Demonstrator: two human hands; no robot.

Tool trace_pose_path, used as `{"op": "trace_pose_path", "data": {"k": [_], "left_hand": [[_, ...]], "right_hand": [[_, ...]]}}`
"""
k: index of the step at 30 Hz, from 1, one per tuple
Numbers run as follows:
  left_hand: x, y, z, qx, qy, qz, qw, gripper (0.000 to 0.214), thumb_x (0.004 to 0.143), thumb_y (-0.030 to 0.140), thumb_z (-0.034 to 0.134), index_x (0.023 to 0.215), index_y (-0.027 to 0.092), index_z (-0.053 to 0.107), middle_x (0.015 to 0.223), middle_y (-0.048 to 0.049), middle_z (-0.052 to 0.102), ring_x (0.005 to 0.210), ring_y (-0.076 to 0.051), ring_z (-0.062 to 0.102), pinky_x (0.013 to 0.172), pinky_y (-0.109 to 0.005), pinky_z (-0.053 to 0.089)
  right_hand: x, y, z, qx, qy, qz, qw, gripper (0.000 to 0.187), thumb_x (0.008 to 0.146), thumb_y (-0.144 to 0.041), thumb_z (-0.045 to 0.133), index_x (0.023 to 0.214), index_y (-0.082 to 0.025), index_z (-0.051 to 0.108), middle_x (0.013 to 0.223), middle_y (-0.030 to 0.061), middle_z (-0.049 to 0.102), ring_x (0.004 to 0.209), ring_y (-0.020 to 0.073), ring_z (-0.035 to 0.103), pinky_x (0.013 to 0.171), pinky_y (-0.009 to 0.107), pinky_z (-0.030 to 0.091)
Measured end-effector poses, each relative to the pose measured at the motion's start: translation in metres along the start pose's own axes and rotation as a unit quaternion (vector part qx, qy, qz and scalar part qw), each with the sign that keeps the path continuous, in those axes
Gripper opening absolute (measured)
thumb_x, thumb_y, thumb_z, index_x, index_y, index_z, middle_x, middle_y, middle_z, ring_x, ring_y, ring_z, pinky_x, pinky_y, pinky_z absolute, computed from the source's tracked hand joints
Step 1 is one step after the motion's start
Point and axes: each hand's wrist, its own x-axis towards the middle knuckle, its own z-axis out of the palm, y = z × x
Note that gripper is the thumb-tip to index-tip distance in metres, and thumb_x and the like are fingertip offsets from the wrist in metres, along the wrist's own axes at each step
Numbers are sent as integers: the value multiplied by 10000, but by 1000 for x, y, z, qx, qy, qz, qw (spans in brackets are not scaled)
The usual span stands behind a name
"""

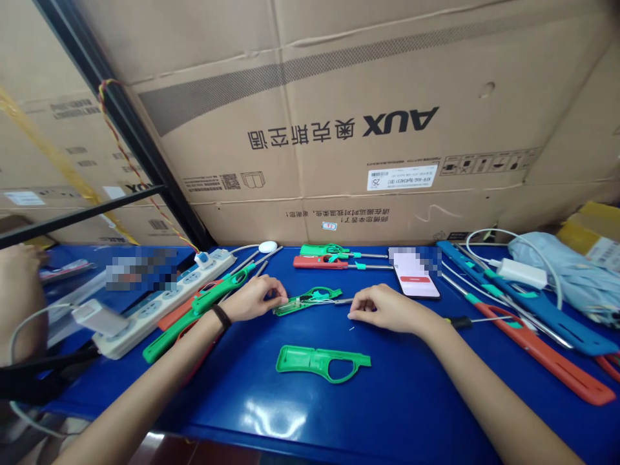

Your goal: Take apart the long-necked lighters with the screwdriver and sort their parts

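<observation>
Bare forearms (135,394) reach in from the near edge over a glossy blue tabletop (407,407), a black wristband (221,316) circling the left one. Far beyond stands a large corrugated carton (310,123), its AUX logo and Chinese lettering upside down in this view. A white power strip (159,303) lies at left, just past another person's arm (17,290). At right sit a long orange lighter shell (547,361) and a long blue lighter shell (523,303), near a crumpled pale-blue plastic bag (557,271) and a white charger (520,273). Opened between the hands, a green plastic lighter housing (305,303) shows thin wires and a metal tube. The left hand (252,298) touches its end with curled fingertips (281,296); whether they grip, I cannot tell. The right hand (387,309) lies relaxed and empty, just beside the tube. Nearer lies a bare green shell half (322,361). Far right of the hands, a smartphone (414,274) shows a blurred screen, and a black-handled screwdriver (458,321) lies close by.
</observation>
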Motion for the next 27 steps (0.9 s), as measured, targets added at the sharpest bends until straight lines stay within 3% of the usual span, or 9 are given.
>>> {"op": "trace_pose_path", "data": {"k": [6,9,11,15,20,24,27], "left_hand": [[-3,7,-2,14,62,-13,998,354,904,477,448,914,188,651,919,-63,675,872,-203,604,809,-314,450],[-6,14,4,50,41,10,998,505,766,588,608,1086,197,595,1020,-74,624,940,-234,579,837,-342,454],[-7,19,12,74,18,29,997,579,742,598,631,1145,189,558,1056,-87,595,962,-244,569,840,-348,459],[-3,21,26,90,17,43,995,395,857,494,553,1092,177,564,1031,-80,583,953,-224,563,842,-333,456],[20,17,33,97,32,34,994,287,872,422,562,1028,181,575,1014,-70,597,945,-224,568,816,-335,453],[48,14,36,106,52,18,993,286,861,408,584,1041,186,572,1065,-81,603,971,-253,578,809,-382,445],[63,12,38,112,60,22,992,278,857,399,592,1047,197,574,1093,-78,604,990,-263,578,817,-400,433]], "right_hand": [[-2,1,-5,2,-3,-7,1000,213,811,-357,605,873,-179,705,774,47,704,700,172,625,608,257,442],[-1,1,-3,-2,-27,-11,1000,220,732,-356,696,878,-192,714,766,32,691,694,162,611,590,240,440],[0,1,-1,-12,-39,-8,999,186,726,-347,701,843,-203,723,789,30,696,698,161,608,592,243,431],[3,-1,2,-29,-54,3,998,132,752,-316,665,772,-203,730,772,28,707,684,164,611,595,253,415],[2,-8,8,-45,-62,22,997,130,761,-282,630,794,-201,726,751,30,711,650,164,625,534,236,413],[-6,-4,1,-59,-31,33,997,134,762,-272,603,787,-209,719,760,17,726,664,162,649,555,225,448],[-22,14,-25,-78,54,55,994,210,798,-333,543,832,-205,705,829,28,736,725,172,667,624,233,484]]}}
